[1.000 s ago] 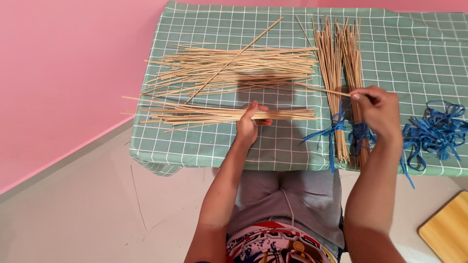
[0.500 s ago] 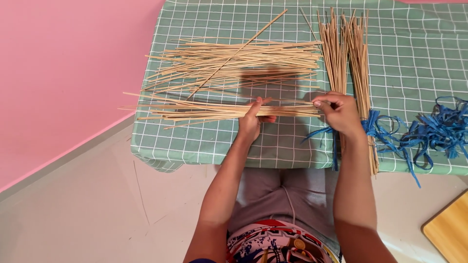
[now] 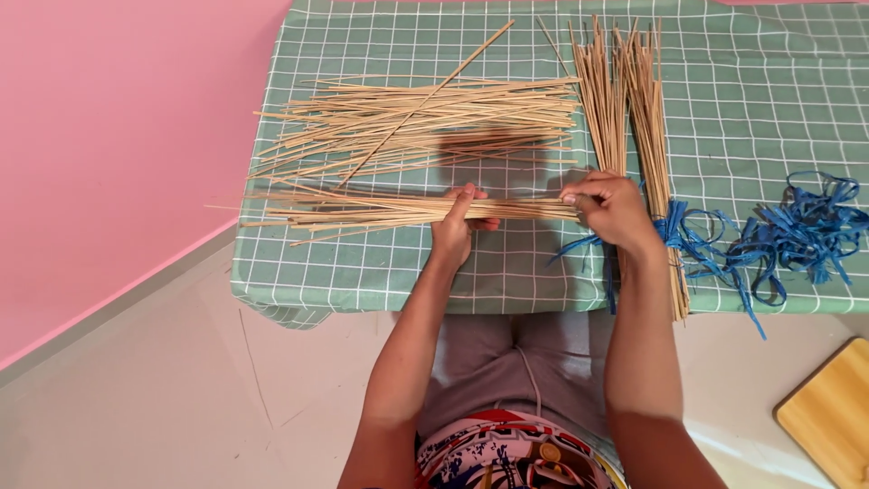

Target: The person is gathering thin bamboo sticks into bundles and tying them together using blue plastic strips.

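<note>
My left hand [image 3: 457,222] grips the middle of a thin bundle of pale wooden sticks [image 3: 353,209] that lies crosswise near the table's front edge. My right hand [image 3: 614,208] is closed on the right end of that same bundle. A larger loose pile of sticks [image 3: 425,118] lies spread behind it. To the right, two upright bundles of sticks [image 3: 629,100] point away from me, tied low down with blue ribbon [image 3: 688,231] that my right wrist partly covers.
A green checked cloth [image 3: 778,81] covers the table. A heap of blue ribbon strips [image 3: 801,226] lies at the right front. A wooden board [image 3: 828,412] sits on the floor at lower right. A pink wall [image 3: 109,118] stands to the left.
My right hand has moved left from the tied upright bundles to the right end of the crosswise bundle and closed on it. My left hand has kept its hold.
</note>
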